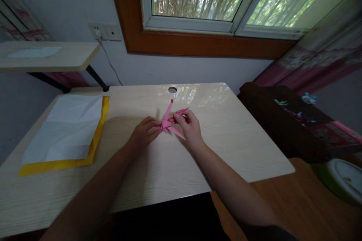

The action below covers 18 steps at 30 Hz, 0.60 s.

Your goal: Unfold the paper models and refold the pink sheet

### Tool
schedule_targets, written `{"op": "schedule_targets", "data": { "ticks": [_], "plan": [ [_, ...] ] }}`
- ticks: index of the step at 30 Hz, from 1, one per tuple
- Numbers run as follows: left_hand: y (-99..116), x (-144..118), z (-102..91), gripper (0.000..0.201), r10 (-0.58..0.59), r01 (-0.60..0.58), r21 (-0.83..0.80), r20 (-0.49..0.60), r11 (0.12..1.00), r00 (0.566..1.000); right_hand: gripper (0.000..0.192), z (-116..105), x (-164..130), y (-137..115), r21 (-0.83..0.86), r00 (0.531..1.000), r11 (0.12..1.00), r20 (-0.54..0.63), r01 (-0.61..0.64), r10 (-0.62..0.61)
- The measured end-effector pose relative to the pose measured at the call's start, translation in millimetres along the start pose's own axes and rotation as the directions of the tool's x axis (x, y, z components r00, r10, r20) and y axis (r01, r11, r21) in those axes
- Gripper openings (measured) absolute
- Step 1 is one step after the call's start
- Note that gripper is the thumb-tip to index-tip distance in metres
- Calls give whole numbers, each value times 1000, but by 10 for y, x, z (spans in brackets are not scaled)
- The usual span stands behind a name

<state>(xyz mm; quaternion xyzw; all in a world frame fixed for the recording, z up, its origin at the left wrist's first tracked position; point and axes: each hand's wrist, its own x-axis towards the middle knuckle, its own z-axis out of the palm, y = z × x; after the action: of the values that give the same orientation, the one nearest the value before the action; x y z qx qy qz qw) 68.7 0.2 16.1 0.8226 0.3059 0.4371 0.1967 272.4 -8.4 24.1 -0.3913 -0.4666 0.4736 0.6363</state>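
black cloth (166, 218) is filling the bottom edge of the view, just below the near edge of the pale desk (226, 154); two bare forearms are reaching in over that edge, one from each side; both hands are meeting near the middle of the desk, at the pink folded paper (166, 123), which is being held between them; its narrow points are spreading outward, one rising toward the far edge and showing a dark red tip, another slanting down to the right, beside the right wrist; left hand (145, 133): thumb and fingers are closing together on the left side of the paper; right hand (190, 128): thumb and forefinger are pinching a slim pointed flap on the right side; whether the paper's underside is touching the desk, cannot tell.

surroundings: a creased white sheet (68, 124) is lying at the left, on top of a yellow sheet (98, 139) that is showing along the right and near edges; a round hole (172, 90) is sitting beyond the paper, near the far edge; a raised shelf (82, 58) is standing at the far left; a window (232, 28) is letting in light behind; a dark cabinet (271, 124) is standing to the right of the desk.
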Motion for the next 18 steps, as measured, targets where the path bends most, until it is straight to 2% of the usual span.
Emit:
{"op": "schedule_targets", "data": {
  "ticks": [3, 6, 10, 14, 16, 18],
  "plan": [
    [6, 8, -19, 7, -17, 17, -10, -29, 1000, 999, 32, 20, 7, 15, 37, 998, 997, 22, -62, 61],
    [15, 5, -45, 7, -66, 65, -17, -71, 998, 995, 42, 22, -2, 35, 61, 999, 997, -9, -53, 53],
    [27, 2, -63, 7, -111, 111, -6, -93, 994, 989, 28, -21, -32, 48, 47, 999, 999, 37, -15, 13],
    [26, 5, -56, 7, -85, 89, 44, -86, 995, 993, 36, -47, -67, 39, -84, 979, 994, 198, 64, -46],
    [23, 5, -48, 8, -46, 50, 67, -60, 997, 997, 37, -36, -76, 26, -184, 970, 977, 236, 105, -60],
    [23, 3, -43, 9, -25, 28, 83, -43, 996, 999, 28, -21, -75, 7, -288, 964, 944, 253, 162, -88]
  ]
}}
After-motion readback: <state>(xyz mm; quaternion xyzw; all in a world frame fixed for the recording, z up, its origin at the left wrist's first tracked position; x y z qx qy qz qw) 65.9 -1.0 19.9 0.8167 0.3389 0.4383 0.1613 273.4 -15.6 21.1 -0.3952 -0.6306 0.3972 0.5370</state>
